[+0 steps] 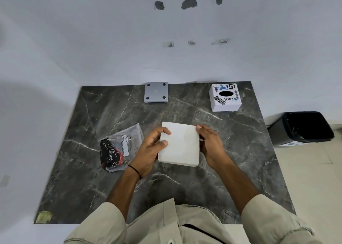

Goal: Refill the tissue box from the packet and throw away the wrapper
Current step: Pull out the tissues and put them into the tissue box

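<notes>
A white stack of tissues (180, 143) is held just above the middle of the dark marble table (185, 188). My left hand (151, 149) grips its left edge, thumb on top. My right hand (209, 143) grips its right edge. The crumpled plastic wrapper (120, 149), clear with a black and red print, lies on the table to the left of my left hand. The white tissue box cover (224, 97), with stickers and a black oval slot on top, stands at the far right corner. A grey square base plate (156, 92) lies at the far edge, left of the cover.
A black bin (303, 128) with a dark liner stands on the floor just right of the table. A white wall runs behind the table's far edge. A small yellow-green sticker (43, 217) marks the table's near left corner.
</notes>
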